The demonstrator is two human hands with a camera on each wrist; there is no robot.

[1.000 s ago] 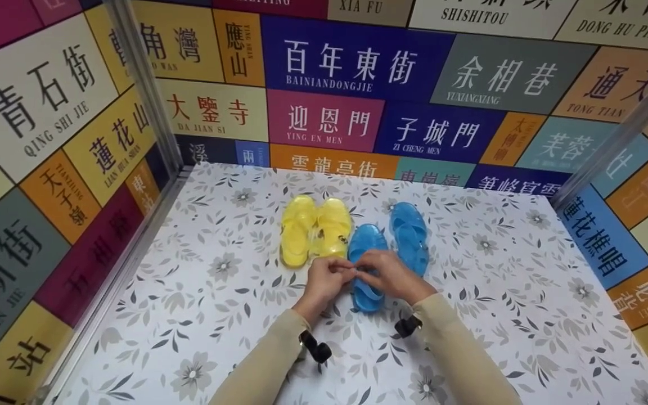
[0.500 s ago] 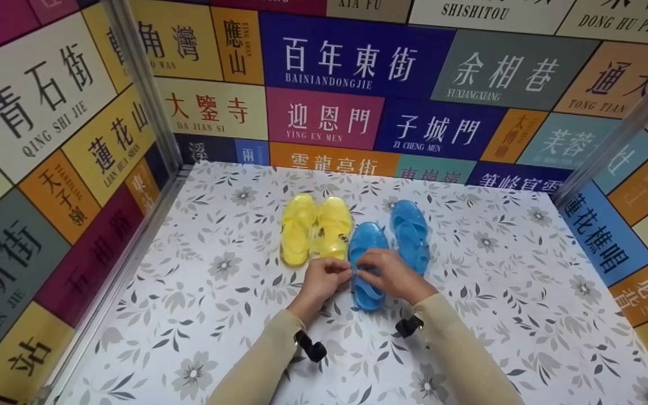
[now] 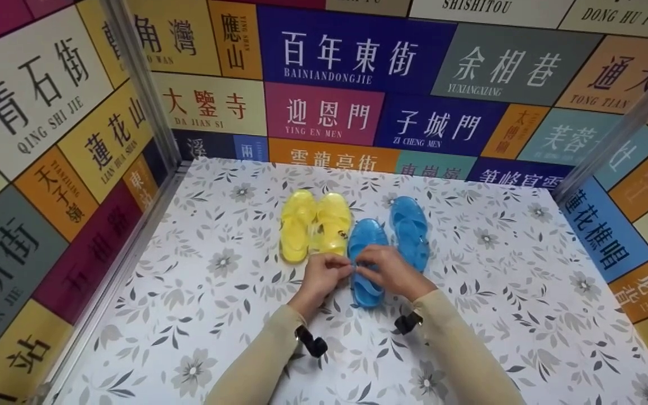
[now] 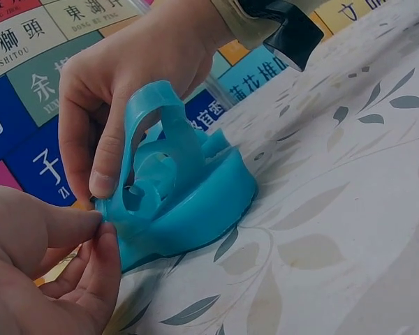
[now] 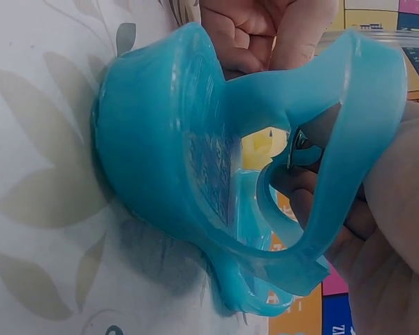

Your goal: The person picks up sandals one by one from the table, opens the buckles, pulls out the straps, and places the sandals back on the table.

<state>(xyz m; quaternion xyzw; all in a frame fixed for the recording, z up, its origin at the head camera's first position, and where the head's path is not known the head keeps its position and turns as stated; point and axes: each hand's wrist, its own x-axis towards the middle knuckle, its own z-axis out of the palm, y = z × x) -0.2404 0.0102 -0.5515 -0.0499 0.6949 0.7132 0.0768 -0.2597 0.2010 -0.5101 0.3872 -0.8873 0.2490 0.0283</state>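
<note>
A blue jelly sandal [image 3: 368, 232] stands sole down on the patterned surface, toe away from me. At its left side my left hand [image 3: 321, 281] pinches the strap fastening between thumb and forefinger. My right hand [image 3: 390, 273] reaches over the sandal from the right, its bent fingers on the same strap close to the left fingertips. In the left wrist view, the sandal's strap [image 4: 171, 112] arches up past the right fingers. A small metal buckle [image 5: 295, 148] shows behind the heel strap [image 5: 366, 139] in the right wrist view. The fingertips partly hide the fastening.
The other blue sandal [image 3: 408, 225] lies just right of the right hand. Two yellow sandals [image 3: 296, 236] sit side by side at the left, close to the left hand. Panels with street names [image 3: 324, 115] wall in the floral surface [image 3: 200, 315] at back and sides.
My left hand and forearm have shifted slightly left. The head view has tilted a little, so everything sits a bit higher. Both hands stay at the sandal's strap.
</note>
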